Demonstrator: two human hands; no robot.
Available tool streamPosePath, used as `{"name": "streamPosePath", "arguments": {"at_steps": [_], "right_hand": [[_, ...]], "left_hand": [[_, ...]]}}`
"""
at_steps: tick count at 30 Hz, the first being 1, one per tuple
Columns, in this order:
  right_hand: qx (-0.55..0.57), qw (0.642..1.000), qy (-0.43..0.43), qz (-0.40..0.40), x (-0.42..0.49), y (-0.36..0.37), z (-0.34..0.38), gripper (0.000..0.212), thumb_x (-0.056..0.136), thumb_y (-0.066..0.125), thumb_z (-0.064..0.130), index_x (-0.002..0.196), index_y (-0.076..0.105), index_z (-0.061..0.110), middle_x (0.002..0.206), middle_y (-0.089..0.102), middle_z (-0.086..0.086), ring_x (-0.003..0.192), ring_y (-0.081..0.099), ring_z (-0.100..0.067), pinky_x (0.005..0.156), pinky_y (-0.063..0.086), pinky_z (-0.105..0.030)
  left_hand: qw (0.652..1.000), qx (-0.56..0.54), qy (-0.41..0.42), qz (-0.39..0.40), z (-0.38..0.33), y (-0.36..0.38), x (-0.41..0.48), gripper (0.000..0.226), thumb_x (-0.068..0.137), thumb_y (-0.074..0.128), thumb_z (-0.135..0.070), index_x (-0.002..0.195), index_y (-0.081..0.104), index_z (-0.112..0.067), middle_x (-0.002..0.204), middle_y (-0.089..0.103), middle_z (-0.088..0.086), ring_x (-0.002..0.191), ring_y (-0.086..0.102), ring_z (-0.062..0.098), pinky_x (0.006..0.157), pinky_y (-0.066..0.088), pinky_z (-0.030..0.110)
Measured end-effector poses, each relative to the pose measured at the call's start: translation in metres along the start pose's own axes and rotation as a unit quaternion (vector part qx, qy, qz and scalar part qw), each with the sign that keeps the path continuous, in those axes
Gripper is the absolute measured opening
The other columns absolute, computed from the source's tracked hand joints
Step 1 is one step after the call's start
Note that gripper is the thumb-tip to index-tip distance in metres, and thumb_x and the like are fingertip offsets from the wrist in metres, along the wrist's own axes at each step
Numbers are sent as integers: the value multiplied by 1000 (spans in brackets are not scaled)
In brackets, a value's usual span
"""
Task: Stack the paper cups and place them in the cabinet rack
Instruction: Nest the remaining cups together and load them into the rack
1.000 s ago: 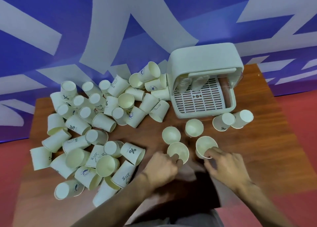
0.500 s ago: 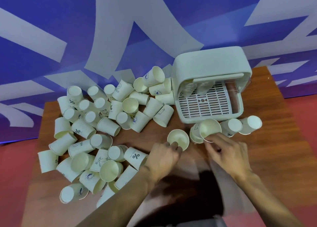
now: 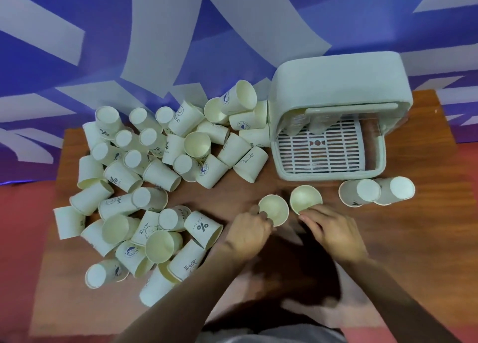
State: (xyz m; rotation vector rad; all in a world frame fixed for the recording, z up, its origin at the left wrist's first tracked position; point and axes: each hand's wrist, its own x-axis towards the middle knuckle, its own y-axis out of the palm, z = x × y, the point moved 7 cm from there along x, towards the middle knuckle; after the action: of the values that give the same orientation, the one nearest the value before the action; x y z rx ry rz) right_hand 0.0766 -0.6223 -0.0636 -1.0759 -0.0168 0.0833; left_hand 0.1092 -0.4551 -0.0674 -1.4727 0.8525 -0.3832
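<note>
Your left hand (image 3: 249, 230) has its fingers (image 3: 262, 217) closed on one upright cup (image 3: 273, 210), while your right hand (image 3: 333, 230) touches another cup (image 3: 306, 199) at its 3 o'clock; whether those fingers grip it, I cannot tell.

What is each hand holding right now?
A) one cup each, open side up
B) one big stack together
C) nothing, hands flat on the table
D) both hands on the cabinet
A: the left hand grips one upright cup and the right hand grips the other cup, both mouths up, in front of the cabinet.
</note>
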Motion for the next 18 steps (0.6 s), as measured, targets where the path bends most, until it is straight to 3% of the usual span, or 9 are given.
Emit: {"name": "streamPosePath", "arguments": {"at_steps": [5, 12, 15, 18], "right_hand": [[67, 997, 36, 17, 5, 12, -8, 26, 94, 54, 39, 98, 75, 23, 96, 68, 10, 90, 66, -16, 75, 48, -28], [83, 995, 38, 36, 8, 13, -7, 18, 94, 59, 30, 98, 75, 22, 95, 69, 9, 89, 66, -16, 74, 43, -22], [107, 992, 40, 44, 9, 16, -1, 10, 94, 64, 22, 98, 74, 22, 95, 68, 10, 90, 64, -15, 77, 46, -25], [133, 989, 31, 53, 13, 25, 12, 11, 94, 64, 22, 100, 73, 22, 95, 65, 12, 92, 63, -12, 79, 49, -30]], "left_hand": [[999, -6, -41, 1, -1, 2, 2, 24, 78, 76, -35, 62, 65, -19, 62, 60, -3, 69, 58, 22, 42, 43, 26], [993, 56, -104, 32, 1, 3, -3, 14, 70, 78, -28, 64, 67, -20, 63, 62, -3, 68, 58, 20, 52, 37, 27], [985, 36, -166, 42, 23, 9, -14, 19, 64, 84, -26, 62, 66, -21, 61, 60, -3, 64, 56, 20, 49, 37, 26], [981, 44, -187, 35, 34, 11, -24, 16, 68, 82, -28, 66, 67, -22, 64, 62, -3, 66, 57, 20, 56, 39, 29]]}}
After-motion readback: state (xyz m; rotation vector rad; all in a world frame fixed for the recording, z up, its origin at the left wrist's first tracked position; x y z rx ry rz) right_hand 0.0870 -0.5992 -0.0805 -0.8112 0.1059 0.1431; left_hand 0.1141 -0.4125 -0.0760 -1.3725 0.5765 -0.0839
